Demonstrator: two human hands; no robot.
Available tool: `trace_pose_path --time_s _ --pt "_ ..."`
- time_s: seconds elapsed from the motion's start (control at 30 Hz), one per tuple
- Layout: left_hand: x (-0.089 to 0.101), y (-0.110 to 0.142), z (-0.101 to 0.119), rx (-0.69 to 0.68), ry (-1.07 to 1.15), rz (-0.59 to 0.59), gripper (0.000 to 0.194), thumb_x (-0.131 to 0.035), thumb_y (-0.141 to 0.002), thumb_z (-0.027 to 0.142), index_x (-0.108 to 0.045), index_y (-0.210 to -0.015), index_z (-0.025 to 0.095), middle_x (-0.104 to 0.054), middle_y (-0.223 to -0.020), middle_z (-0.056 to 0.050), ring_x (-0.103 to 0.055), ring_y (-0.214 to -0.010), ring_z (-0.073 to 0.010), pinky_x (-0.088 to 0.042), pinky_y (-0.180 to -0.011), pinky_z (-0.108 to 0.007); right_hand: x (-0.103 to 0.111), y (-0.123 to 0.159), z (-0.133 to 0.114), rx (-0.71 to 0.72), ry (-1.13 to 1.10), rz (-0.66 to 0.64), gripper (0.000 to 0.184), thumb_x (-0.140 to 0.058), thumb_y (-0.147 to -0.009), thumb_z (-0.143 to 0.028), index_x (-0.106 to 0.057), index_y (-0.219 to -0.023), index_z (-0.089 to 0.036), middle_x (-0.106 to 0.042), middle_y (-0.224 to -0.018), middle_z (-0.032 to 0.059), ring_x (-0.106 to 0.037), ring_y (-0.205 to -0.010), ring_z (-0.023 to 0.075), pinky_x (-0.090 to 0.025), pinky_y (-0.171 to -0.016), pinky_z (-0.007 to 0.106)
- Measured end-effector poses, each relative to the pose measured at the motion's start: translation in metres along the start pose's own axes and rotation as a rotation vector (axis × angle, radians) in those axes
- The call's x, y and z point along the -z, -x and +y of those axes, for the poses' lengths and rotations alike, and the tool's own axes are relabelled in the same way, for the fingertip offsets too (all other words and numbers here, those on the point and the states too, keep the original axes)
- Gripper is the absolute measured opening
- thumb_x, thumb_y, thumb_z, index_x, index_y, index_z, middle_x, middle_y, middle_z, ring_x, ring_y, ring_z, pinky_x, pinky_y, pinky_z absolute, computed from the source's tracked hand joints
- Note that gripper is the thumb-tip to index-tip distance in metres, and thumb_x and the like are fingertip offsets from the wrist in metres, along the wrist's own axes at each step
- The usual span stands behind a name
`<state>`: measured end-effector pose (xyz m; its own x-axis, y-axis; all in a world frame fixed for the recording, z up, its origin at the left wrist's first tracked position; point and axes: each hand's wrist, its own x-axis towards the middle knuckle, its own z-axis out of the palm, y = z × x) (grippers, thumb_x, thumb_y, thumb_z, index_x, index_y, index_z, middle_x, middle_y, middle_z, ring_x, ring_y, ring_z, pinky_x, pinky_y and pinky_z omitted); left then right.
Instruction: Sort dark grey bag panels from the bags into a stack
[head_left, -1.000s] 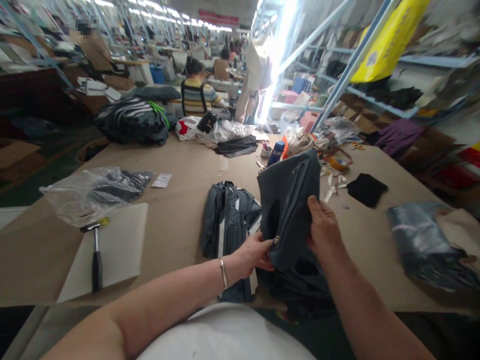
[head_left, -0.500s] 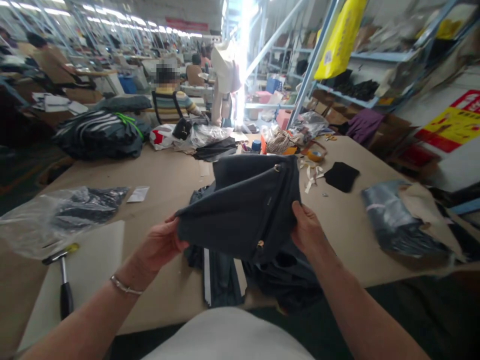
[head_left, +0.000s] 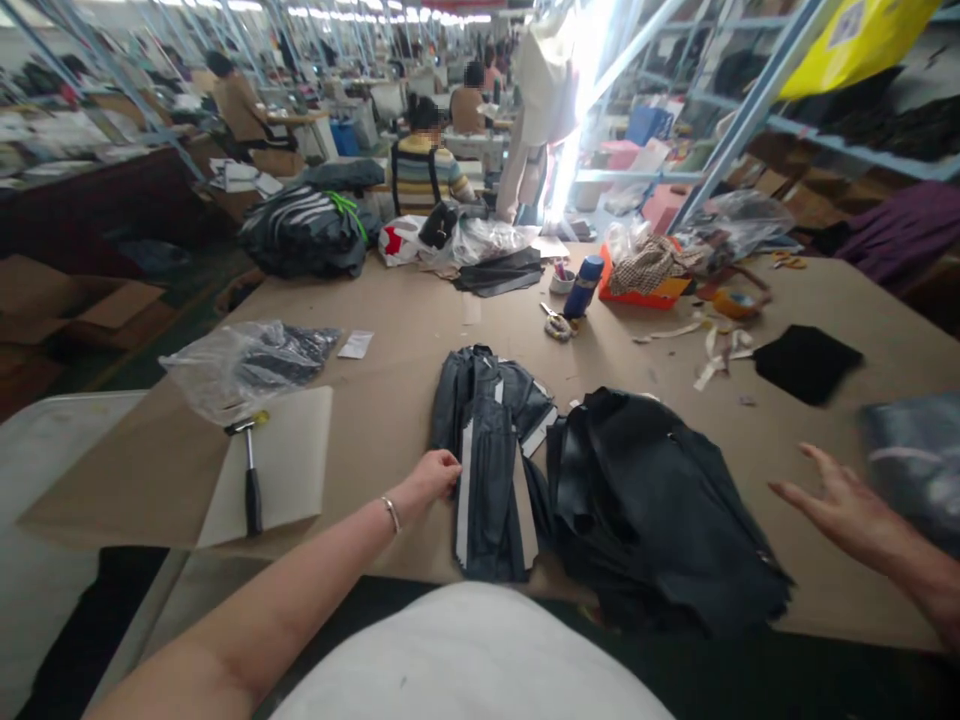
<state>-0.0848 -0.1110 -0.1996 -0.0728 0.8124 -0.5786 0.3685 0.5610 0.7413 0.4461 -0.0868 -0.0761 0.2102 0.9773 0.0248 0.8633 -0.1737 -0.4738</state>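
My left hand (head_left: 435, 472) is at the left edge of a pile of dark grey fabric pieces (head_left: 487, 500) with pale strips along their sides. Its fingertips are pinched together on the edge of one piece. To the right of that pile lies a heap of larger dark fabric panels (head_left: 660, 500), one with a small metal fitting near its top. My right hand (head_left: 840, 500) hovers over the table beyond the heap, fingers spread and nothing in them.
A hammer (head_left: 251, 480) rests on a pale board (head_left: 300, 470) at the left, below a clear plastic bag (head_left: 210, 375). Scissors (head_left: 557, 325), a blue bottle (head_left: 585, 287) and an orange box (head_left: 645, 290) stand farther back. A black piece (head_left: 806, 362) lies at right. Several people sit beyond.
The dark panel that both hands held up now lies on the heap at right. My right hand has let go and moved right; my left hand has come to the strip-edged pile. The view has turned left.
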Motion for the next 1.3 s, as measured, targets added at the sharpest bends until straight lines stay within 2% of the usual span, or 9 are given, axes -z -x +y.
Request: trace_pose_path --time_s 0.17,0.33,0.47,0.6,0.7,0.8,0.97,1.1,1.3 --pt "-0.034 -0.022 -0.043 0.014 -0.197 0.086 0.021 -0.068 -0.066 0.02 -0.047 -0.061 0.017 -0.048 -0.054 -0.001 -0.05 -0.052 -0.0156 -0.034 -0.05 -0.026 -0.099 0.032 -0.056 0.269 0.266 -0.192 0.068 -0.033 -0.086 -0.055 -0.034 -0.143 -0.018 -0.032 -0.148 0.0136 -0.028 -0.137 0.0318 -0.028 -0.109 0.05" --pt "-0.041 -0.031 -0.053 -0.054 -0.237 0.136 0.024 -0.067 -0.068 0.02 -0.044 -0.061 0.018 -0.049 -0.063 -0.001 -0.052 -0.066 -0.0171 -0.034 -0.058 -0.025 -0.197 0.055 -0.064 0.138 0.649 -0.287 0.061 -0.05 -0.082 -0.05 -0.047 -0.135 -0.02 -0.033 -0.148 0.0133 -0.023 -0.135 0.0421 -0.021 -0.105 0.063" --pt "-0.034 -0.026 -0.051 -0.043 -0.198 0.098 0.017 -0.06 -0.076 0.021 -0.047 -0.065 0.016 -0.048 -0.058 0.002 -0.048 -0.056 -0.0128 -0.032 -0.051 -0.023 -0.183 0.038 -0.072 0.166 0.344 -0.304 0.043 -0.044 -0.086 -0.04 -0.061 -0.116 -0.016 -0.055 -0.127 0.0151 -0.048 -0.118 0.0327 -0.035 -0.101 0.05" --pt "-0.019 -0.01 -0.038 -0.093 -0.197 0.097 0.019 -0.059 -0.076 0.025 -0.047 -0.065 0.016 -0.044 -0.054 0.005 -0.044 -0.052 -0.0108 -0.03 -0.05 -0.022 -0.154 0.043 -0.147 0.308 -0.152 -0.239 0.033 -0.044 -0.085 -0.044 -0.064 -0.092 -0.018 -0.065 -0.096 0.0089 -0.059 -0.093 0.0239 -0.043 -0.088 0.038" --pt "-0.013 0.006 -0.025 -0.19 -0.23 0.148 0.02 -0.06 -0.075 0.025 -0.048 -0.063 0.015 -0.048 -0.059 0.003 -0.045 -0.059 -0.0113 -0.033 -0.057 -0.023 -0.191 0.071 -0.215 0.174 -0.553 -0.591 0.032 -0.05 -0.08 -0.048 -0.061 -0.08 -0.018 -0.059 -0.069 0.0019 -0.057 -0.067 0.0169 -0.046 -0.065 0.029" --pt "-0.016 0.02 -0.015 -0.267 -0.399 0.167 0.013 -0.056 -0.08 0.026 -0.056 -0.072 0.016 -0.057 -0.067 -0.001 -0.052 -0.063 -0.0141 -0.035 -0.061 -0.025 -0.261 0.094 -0.258 -0.062 -0.701 -0.662 0.035 -0.053 -0.073 -0.052 -0.055 -0.08 -0.018 -0.052 -0.06 -0.0018 -0.053 -0.053 0.0151 -0.043 -0.05 0.027" --pt "-0.027 0.029 -0.016 -0.331 -0.67 0.122 0.018 -0.045 -0.088 0.023 -0.06 -0.094 0.018 -0.066 -0.087 -0.008 -0.061 -0.074 -0.0194 -0.041 -0.065 -0.028 -0.327 0.096 -0.264 -0.156 -0.673 -0.484 0.027 -0.059 -0.067 -0.043 -0.045 -0.066 -0.021 -0.047 -0.056 -0.004 -0.049 -0.053 0.0135 -0.038 -0.049 0.025" --pt "-0.027 0.027 -0.025 -0.396 -0.446 0.158 0.016 -0.054 -0.083 0.028 -0.058 -0.093 0.016 -0.062 -0.093 -0.007 -0.059 -0.081 -0.0181 -0.043 -0.073 -0.028 -0.321 0.094 -0.256 -0.14 -0.753 -0.472 0.029 -0.061 -0.064 -0.038 -0.039 -0.054 -0.021 -0.04 -0.047 -0.0056 -0.045 -0.052 0.0131 -0.037 -0.051 0.025" --pt "-0.014 0.032 -0.005 -0.311 0.058 0.161 0.018 -0.06 -0.077 0.022 -0.06 -0.091 0.011 -0.063 -0.085 -0.008 -0.057 -0.079 -0.0182 -0.045 -0.075 -0.029 -0.294 0.107 -0.288 -0.08 -1.017 -0.565 0.031 -0.065 -0.067 -0.043 -0.059 -0.082 -0.016 -0.066 -0.076 0.0019 -0.06 -0.074 0.0183 -0.049 -0.069 0.029"
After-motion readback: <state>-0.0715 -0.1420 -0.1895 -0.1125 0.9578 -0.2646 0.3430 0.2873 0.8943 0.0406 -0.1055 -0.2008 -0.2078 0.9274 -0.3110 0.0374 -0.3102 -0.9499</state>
